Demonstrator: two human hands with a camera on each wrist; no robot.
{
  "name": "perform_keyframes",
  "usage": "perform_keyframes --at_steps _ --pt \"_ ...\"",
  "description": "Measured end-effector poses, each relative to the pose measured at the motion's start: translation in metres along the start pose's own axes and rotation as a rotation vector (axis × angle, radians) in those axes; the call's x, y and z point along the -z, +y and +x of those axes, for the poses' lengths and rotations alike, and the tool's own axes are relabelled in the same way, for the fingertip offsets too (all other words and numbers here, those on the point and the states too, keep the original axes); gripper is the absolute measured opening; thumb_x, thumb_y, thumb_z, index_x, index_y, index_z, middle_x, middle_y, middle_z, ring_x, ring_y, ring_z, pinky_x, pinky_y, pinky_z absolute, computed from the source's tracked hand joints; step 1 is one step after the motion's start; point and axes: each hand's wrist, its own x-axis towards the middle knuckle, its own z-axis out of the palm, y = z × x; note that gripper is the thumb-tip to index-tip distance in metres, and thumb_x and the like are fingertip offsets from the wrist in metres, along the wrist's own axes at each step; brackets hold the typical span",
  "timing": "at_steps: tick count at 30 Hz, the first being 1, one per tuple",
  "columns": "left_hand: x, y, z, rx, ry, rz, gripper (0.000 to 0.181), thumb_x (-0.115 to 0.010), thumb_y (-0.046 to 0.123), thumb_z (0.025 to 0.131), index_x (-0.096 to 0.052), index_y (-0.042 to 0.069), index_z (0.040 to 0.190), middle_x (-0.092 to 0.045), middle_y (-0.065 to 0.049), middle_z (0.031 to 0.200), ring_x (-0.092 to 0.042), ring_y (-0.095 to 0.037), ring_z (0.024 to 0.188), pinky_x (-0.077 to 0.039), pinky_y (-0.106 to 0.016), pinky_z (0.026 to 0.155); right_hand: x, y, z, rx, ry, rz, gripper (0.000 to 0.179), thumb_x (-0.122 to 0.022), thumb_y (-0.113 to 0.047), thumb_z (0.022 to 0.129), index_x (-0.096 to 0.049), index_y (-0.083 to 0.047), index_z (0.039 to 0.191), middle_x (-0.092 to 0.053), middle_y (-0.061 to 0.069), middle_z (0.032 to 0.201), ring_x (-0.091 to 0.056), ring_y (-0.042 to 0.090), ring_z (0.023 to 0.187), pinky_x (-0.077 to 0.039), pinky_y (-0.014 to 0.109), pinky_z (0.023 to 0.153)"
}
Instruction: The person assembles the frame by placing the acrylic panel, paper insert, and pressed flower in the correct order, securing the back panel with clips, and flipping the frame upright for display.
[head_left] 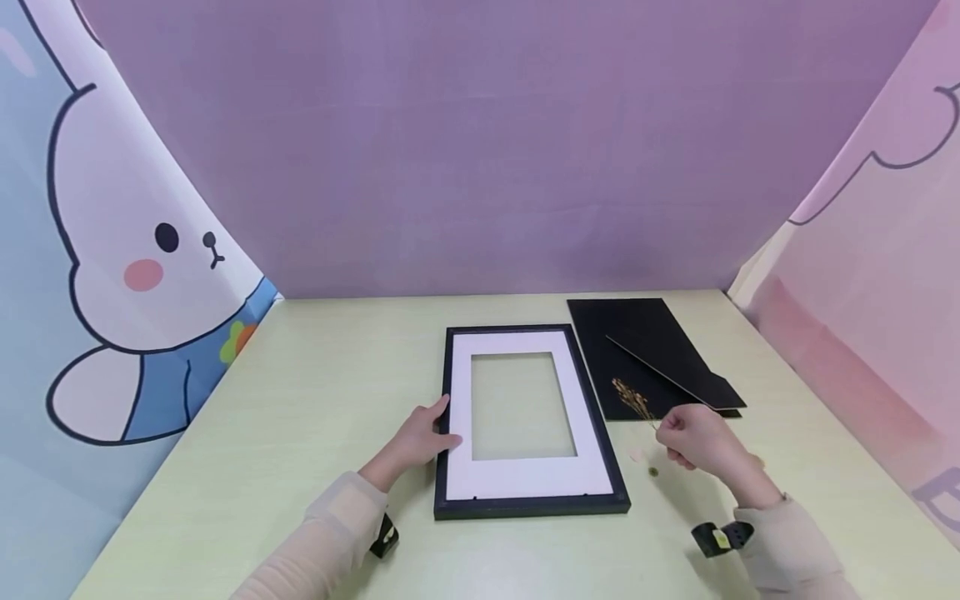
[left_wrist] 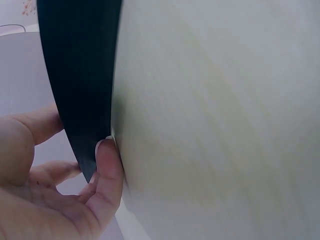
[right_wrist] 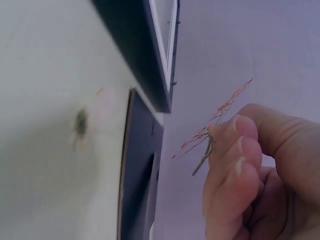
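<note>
A black picture frame [head_left: 532, 507] with a white mat [head_left: 525, 477] around a rectangular opening lies on the table. My left hand [head_left: 416, 435] grips its left edge, thumb reaching over onto the mat. In the left wrist view, fingers [left_wrist: 107, 172] curl round the frame's dark side [left_wrist: 82, 75]. Right of the frame, my right hand [head_left: 699, 437] pinches a dried flower sprig [head_left: 633, 398] between thumb and fingertips. Thin reddish-brown branches [right_wrist: 227, 105] stick out past the fingers in the right wrist view. Beneath that hand are a small greenish dried flower [head_left: 653, 472] and a pale pink petal [head_left: 637, 455].
A black backing board [head_left: 622, 321] with a stand flap [head_left: 671, 371] lies behind the right hand, beside the frame. The pale table [head_left: 345, 358] ends at a purple back wall [head_left: 510, 167]. Printed cartoon panels stand on both sides. Each wrist wears a black strap.
</note>
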Motion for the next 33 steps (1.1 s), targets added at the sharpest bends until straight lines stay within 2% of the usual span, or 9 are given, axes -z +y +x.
perform_keyframes --at_steps 6,10,25,30,33 --pt "0.0 -0.001 0.0 -0.003 0.001 0.0 0.071 -0.066 0.017 0.085 -0.028 0.0 0.143 -0.037 -0.031 0.128 -0.044 -0.033 0.109 -0.042 -0.045 0.085 -0.009 -0.021 0.014 0.023 -0.002 0.003 0.01 -0.053 0.001 0.079 -0.054 -0.001 0.069 -0.052 0.003 0.053 -0.046 0.013 0.043 -0.041 0.027 0.042" --pt "0.0 -0.003 0.001 -0.008 0.002 0.002 0.072 -0.066 0.018 0.085 -0.028 0.0 0.143 -0.038 -0.03 0.128 -0.045 -0.031 0.105 -0.043 -0.043 0.082 -0.018 -0.032 0.024 0.045 -0.004 -0.011 0.01 -0.054 0.001 0.079 -0.055 -0.001 0.069 -0.052 0.003 0.052 -0.047 0.013 0.042 -0.041 0.027 0.042" --pt "0.0 -0.001 0.001 -0.012 0.001 -0.004 0.071 -0.066 0.018 0.085 -0.028 0.001 0.143 -0.038 -0.03 0.128 -0.045 -0.029 0.098 -0.043 -0.04 0.076 -0.059 -0.067 0.05 0.073 -0.077 -0.03 0.014 -0.055 0.0 0.079 -0.056 -0.003 0.066 -0.052 0.003 0.051 -0.045 0.011 0.041 -0.04 0.023 0.041" --pt "0.0 -0.001 0.0 -0.004 0.0 -0.009 0.071 -0.065 0.019 0.086 -0.028 0.001 0.143 -0.037 -0.03 0.129 -0.045 -0.029 0.099 -0.044 -0.039 0.076 -0.073 -0.072 0.057 0.074 -0.146 -0.004 0.018 -0.053 0.0 0.077 -0.055 -0.004 0.06 -0.05 0.001 0.048 -0.04 0.01 0.039 -0.035 0.021 0.039" --pt "0.0 -0.001 0.0 -0.004 0.0 -0.008 0.071 -0.066 0.018 0.085 -0.028 0.001 0.143 -0.037 -0.03 0.128 -0.045 -0.029 0.098 -0.044 -0.039 0.075 -0.08 -0.073 0.061 0.045 -0.202 0.03 0.022 -0.051 0.0 0.077 -0.053 -0.005 0.055 -0.047 0.0 0.046 -0.038 0.01 0.039 -0.033 0.021 0.039"
